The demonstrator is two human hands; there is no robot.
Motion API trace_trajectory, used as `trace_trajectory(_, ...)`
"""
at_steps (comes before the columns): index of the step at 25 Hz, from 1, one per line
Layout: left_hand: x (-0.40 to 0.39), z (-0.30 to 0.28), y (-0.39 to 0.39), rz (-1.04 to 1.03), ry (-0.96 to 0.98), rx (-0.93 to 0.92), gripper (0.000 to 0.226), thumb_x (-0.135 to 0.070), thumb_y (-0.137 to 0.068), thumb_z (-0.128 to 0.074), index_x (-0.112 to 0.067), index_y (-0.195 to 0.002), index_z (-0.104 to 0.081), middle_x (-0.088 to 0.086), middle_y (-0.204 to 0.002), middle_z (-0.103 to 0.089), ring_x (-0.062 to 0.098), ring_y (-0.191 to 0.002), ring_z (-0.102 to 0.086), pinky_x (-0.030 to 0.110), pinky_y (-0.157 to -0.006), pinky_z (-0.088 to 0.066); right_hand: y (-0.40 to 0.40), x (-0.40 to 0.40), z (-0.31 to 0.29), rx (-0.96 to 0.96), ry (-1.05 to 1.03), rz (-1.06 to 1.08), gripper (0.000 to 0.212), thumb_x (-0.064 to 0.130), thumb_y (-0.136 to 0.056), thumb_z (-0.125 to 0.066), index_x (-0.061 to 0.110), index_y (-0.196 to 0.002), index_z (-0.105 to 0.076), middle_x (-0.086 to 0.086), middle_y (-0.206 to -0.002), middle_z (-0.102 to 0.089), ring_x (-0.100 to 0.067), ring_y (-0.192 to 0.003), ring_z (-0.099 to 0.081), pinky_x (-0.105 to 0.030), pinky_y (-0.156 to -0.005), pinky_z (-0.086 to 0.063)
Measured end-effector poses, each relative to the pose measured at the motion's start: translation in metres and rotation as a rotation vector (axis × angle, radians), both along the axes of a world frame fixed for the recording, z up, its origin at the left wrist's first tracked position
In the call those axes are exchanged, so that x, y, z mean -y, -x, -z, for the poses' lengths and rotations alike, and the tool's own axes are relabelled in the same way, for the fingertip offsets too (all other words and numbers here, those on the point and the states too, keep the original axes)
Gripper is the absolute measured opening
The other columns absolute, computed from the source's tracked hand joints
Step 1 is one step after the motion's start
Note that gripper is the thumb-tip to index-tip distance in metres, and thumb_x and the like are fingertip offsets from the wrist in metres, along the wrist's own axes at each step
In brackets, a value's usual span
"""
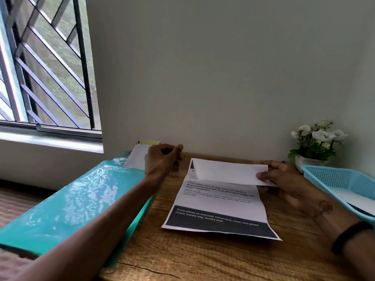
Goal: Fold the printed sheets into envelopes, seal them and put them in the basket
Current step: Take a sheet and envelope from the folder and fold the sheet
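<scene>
1. At the far left a window [46, 63] with dark diagonal bars sits above a pale sill.
2. A teal plastic folder [67, 203] lies along the left edge of the wooden bench [203, 258], with white paper [136, 157] sticking out of its far end and a yellow pad [149, 142] just behind that, against the wall.
3. The left hand [162, 159] is stretched out over the folder's far end, next to the white paper; its grip is curled, thumb toward the fingertips, but whether it pinches anything cannot be told from this view.
4. The printed sheet [219, 207] lies in the middle of the bench, with black text in its middle and a dark band with white lettering along its near edge.
5. The sheet's far part [229, 171] is folded over toward the person, its blank back showing, and held lifted above the text.
6. The right hand [284, 179] holds that folded part at its right end, grip clamped on the paper with the thumb on top and fingers below; a dark band [349, 236] circles the wrist.
7. A white pot of white flowers [318, 140] stands at the wall on the right.
8. The light-blue mesh basket [334, 175] sits at the bench's right edge, just beside the pot, with white paper [357, 199] lying inside it.
</scene>
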State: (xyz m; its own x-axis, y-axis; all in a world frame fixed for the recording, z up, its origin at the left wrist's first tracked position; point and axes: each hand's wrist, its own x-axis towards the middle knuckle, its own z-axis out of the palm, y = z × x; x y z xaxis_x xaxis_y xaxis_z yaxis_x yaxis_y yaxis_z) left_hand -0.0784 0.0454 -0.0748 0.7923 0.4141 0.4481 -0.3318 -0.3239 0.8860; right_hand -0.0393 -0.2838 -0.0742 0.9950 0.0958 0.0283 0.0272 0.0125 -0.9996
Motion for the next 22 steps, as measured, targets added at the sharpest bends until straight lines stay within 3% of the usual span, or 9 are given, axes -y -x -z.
trace_trajectory(2, -0.016, -0.002, 0.0, -0.28, -0.217, 0.058, 0.026, -0.042, -0.095, -0.073, -0.018, -0.095, -0.082, 0.0, -0.094, -0.082, 0.013, -0.082, -0.075, 0.034, -0.08, -0.059, -0.003, 0.003, 0.001, 0.056, 0.197, 0.037, 0.03, -0.004, -0.086, -0.072, 0.018, -0.106, -0.076, -0.011, -0.102, -0.071, -0.022, -0.082, -0.066, -0.028, -0.047, -0.054)
trace_trajectory(4, -0.033, -0.003, 0.0, -0.491, -0.375, 0.01, 0.028, -0.043, -0.098, -0.069, -0.022, -0.114, -0.078, 0.002, -0.115, -0.079, 0.023, -0.11, -0.07, 0.045, -0.102, -0.048, -0.006, 0.006, 0.005, 0.212, 0.558, 0.101, 0.028, 0.01, -0.083, -0.081, 0.027, -0.104, -0.075, -0.001, -0.105, -0.072, -0.011, -0.086, -0.066, -0.024, -0.062, -0.054)
trace_trajectory(6, -0.049, 0.0, 0.0, -0.582, -0.49, -0.239, 0.043, -0.047, -0.099, -0.064, -0.022, -0.134, -0.067, 0.011, -0.136, -0.069, 0.036, -0.137, -0.051, 0.06, -0.122, -0.021, -0.003, 0.007, 0.007, 0.347, 0.889, 0.103, 0.042, 0.035, -0.076, -0.088, 0.034, -0.113, -0.07, 0.005, -0.11, -0.072, -0.006, -0.093, -0.066, -0.026, -0.078, -0.055)
trace_trajectory(7, -0.056, 0.002, 0.001, -0.582, -0.524, -0.394, 0.053, -0.05, -0.099, -0.062, -0.02, -0.143, -0.059, 0.018, -0.145, -0.06, 0.039, -0.146, -0.04, 0.065, -0.124, -0.008, -0.001, 0.005, 0.007, 0.384, 0.989, 0.101, 0.051, 0.045, -0.073, -0.088, 0.034, -0.119, -0.069, 0.006, -0.112, -0.072, -0.009, -0.097, -0.067, -0.031, -0.087, -0.057)
trace_trajectory(10, -0.064, 0.009, 0.005, -0.501, -0.55, -0.676, 0.077, -0.063, -0.097, -0.056, -0.015, -0.154, -0.036, 0.025, -0.158, -0.042, 0.044, -0.153, -0.024, 0.072, -0.122, 0.004, 0.006, -0.004, 0.01, 0.571, 1.21, 0.159, 0.052, 0.056, -0.075, -0.08, 0.035, -0.121, -0.068, 0.004, -0.117, -0.069, -0.015, -0.106, -0.062, -0.034, -0.099, -0.05)
trace_trajectory(13, -0.064, 0.011, 0.005, -0.483, -0.543, -0.697, 0.087, -0.068, -0.093, -0.06, -0.018, -0.156, -0.027, 0.023, -0.159, -0.04, 0.045, -0.153, -0.025, 0.074, -0.122, 0.002, 0.017, -0.019, 0.01, 0.744, 1.128, 0.156, 0.034, 0.043, -0.085, -0.079, 0.03, -0.116, -0.073, 0.0, -0.119, -0.069, -0.011, -0.095, -0.052, -0.018, -0.085, -0.026)
trace_trajectory(18, -0.065, 0.012, 0.003, -0.531, -0.511, -0.58, 0.089, -0.063, -0.087, -0.071, -0.018, -0.152, -0.032, 0.024, -0.152, -0.044, 0.044, -0.149, -0.031, 0.076, -0.121, -0.002, 0.037, -0.036, 0.006, 0.88, 1.043, 0.108, 0.019, 0.028, -0.084, -0.084, 0.024, -0.102, -0.078, 0.005, -0.108, -0.074, -0.006, -0.087, -0.055, -0.006, -0.079, -0.027)
trace_trajectory(22, -0.067, 0.012, -0.002, -0.553, -0.495, -0.501, 0.077, -0.052, -0.094, -0.066, -0.02, -0.155, -0.031, 0.024, -0.145, -0.055, 0.047, -0.145, -0.041, 0.077, -0.12, -0.006, 0.034, -0.038, 0.012, 0.867, 1.001, 0.055, 0.018, 0.023, -0.084, -0.085, 0.021, -0.1, -0.078, 0.004, -0.105, -0.075, -0.016, -0.1, -0.067, -0.026, -0.092, -0.044)
